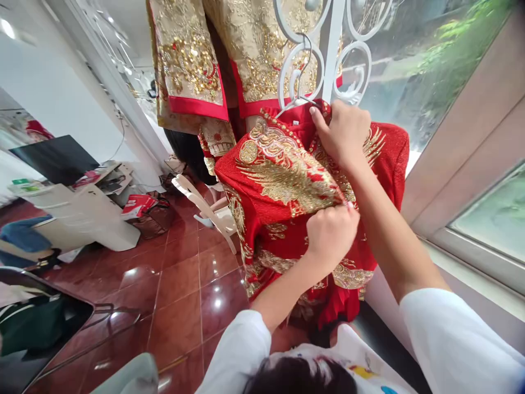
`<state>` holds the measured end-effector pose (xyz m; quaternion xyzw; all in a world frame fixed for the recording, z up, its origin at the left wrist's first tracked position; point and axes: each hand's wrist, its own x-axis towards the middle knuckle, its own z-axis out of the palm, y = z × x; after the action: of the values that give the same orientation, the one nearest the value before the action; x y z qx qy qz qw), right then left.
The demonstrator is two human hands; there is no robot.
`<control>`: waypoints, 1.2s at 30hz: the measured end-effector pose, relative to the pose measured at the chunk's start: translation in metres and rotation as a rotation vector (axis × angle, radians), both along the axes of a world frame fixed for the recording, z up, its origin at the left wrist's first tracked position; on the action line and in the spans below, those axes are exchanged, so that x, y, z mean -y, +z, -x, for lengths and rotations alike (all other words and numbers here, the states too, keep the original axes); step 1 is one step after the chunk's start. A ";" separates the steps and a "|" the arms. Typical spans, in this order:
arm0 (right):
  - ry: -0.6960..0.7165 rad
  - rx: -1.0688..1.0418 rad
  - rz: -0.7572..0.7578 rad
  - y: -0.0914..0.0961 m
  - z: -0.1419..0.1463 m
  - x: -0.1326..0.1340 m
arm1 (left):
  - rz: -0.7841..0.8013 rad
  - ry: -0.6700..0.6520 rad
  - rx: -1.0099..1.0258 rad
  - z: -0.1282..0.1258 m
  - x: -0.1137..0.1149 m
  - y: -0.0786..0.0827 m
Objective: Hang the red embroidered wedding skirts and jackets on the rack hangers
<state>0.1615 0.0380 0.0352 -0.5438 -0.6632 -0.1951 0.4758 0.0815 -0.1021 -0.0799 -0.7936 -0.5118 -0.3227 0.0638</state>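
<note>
A red jacket [266, 200] with gold embroidery hangs from a thin metal hanger [304, 60] in front of me. My left hand [331, 232] is closed on the edge of its front panel, pulling the embroidered cloth taut. Higher up, my right hand [346, 131] grips the jacket near the collar, thumb on top beside the hanger. The fingertips of both hands are partly hidden by the cloth and the hands themselves. Red fabric [342, 303] shows below the jacket's hem.
Behind the jacket hangs a cream garment [258, 49] with gold sequins and red trim. A white scrolled metal frame [330, 49] stands against the window [414, 71]. At left are a white chair [219, 219], a desk [88, 210], a brown bag [151, 221] and a seated person's leg [27, 235].
</note>
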 end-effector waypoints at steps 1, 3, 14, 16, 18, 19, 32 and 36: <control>0.005 -0.002 0.031 0.000 -0.001 0.001 | 0.007 -0.025 -0.006 -0.008 -0.006 -0.001; 0.015 -0.008 0.049 0.002 -0.004 0.003 | 0.097 -0.005 -0.016 -0.015 -0.023 -0.014; 0.073 -0.026 -0.060 -0.017 0.004 0.021 | 0.144 0.219 0.148 0.060 -0.030 -0.099; 0.096 0.041 -0.059 -0.024 0.010 0.040 | 0.109 0.224 0.207 0.064 -0.030 -0.102; 0.143 0.175 -0.067 -0.028 0.010 0.055 | 0.098 0.224 0.235 0.068 -0.033 -0.105; 0.182 0.256 -0.063 -0.029 0.007 0.060 | 0.097 0.223 0.238 0.071 -0.035 -0.106; 0.473 0.314 -0.108 0.025 -0.005 0.049 | -0.013 0.070 0.199 0.055 -0.039 -0.060; 0.506 0.392 -0.024 0.027 -0.006 0.040 | 0.001 -0.079 0.115 0.069 -0.031 0.000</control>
<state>0.1676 -0.0018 0.0623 -0.3080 -0.8540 -0.1796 0.3790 0.0123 -0.0714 -0.0801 -0.7933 -0.4831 -0.3699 0.0213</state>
